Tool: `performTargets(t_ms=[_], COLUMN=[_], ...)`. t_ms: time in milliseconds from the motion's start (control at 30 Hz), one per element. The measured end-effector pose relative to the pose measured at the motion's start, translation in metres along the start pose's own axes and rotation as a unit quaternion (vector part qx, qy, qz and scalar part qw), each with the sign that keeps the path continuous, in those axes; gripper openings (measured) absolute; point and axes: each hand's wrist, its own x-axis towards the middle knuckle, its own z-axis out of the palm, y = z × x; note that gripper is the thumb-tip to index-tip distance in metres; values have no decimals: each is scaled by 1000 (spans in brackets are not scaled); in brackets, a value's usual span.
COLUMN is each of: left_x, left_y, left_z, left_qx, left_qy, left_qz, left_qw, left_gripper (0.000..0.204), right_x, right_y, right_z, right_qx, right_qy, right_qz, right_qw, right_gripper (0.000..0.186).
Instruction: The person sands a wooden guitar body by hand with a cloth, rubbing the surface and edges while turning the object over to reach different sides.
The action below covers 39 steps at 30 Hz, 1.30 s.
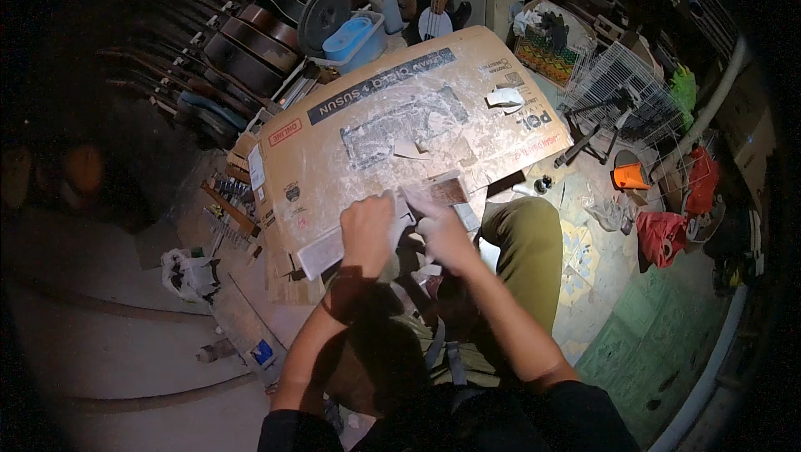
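My left hand [367, 231] is closed over a long, pale, dusty rectangular bar [324, 253], which slants from the lower left up toward my right hand. My right hand [442, 238], slightly blurred, is at the bar's far end with its fingers curled in; what they grip is hidden. Both hands are over the near edge of a large flat cardboard sheet [309, 160] covered in white dust. Just beyond my right hand lies a brownish rectangular piece [448, 192]. Torn scraps of paper [410, 150] and a crumpled white piece [504, 100] rest on the cardboard.
Several guitars [250, 43] hang in a row at the back left, near a blue tub [355, 39]. A wire cage [626, 89], an orange container [630, 173] and a red cloth [662, 238] stand on the right. A white plastic bag [189, 275] lies at left.
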Motion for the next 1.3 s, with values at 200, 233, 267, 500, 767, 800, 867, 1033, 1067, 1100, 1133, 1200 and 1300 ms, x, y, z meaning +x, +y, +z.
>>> performTargets(t_ms=[200,233,267,500,767,800,867,1033,1067,1100,1133,1200,1300], left_x=[18,22,20,-10,3,4,6,28,31,34,37,39,46], left_y=[-18,-19,-19,-19,0,-4,-10,-22,-25,-28,-30,-28,-26], left_z=[-11,-12,-14,-12,-22,-25,-23,-24,-23,-25,-26,-29,-31], left_qx=[7,5,-13,-160,-121,-143,-167,-178,-184,-188,-192,-183,-172], left_qy=[-26,-40,-40,10,-83,-64,-35,-33,-42,-49,-56,-49,-63], left_qz=[6,1,10,84,-7,-1,-13,8,3,1,-2,-9,0], left_qw=[1000,999,999,984,989,988,985,983,982,981,980,982,983], left_gripper=[34,45,45,37,35,31,30,33,34,35,37,39,41], right_x=[17,23,27,25,21,23,25,28,31,32,31,30,26], right_y=[-71,-71,-66,-4,-19,-19,-17,-12,-13,-12,-11,-12,-13], right_z=[-87,-96,-101,-105,-124,-122,-117,-117,-116,-116,-115,-115,-120], right_qx=[499,512,493,374,335,332,331,320,351,342,332,309,292], right_qy=[54,85,112,134,206,207,209,228,228,229,230,236,256], right_qz=[103,75,99,189,259,265,272,300,285,288,291,294,299], right_qw=[859,851,857,898,882,881,879,869,862,865,867,873,872], right_gripper=[63,62,62,47,45,47,52,57,56,56,55,52,51])
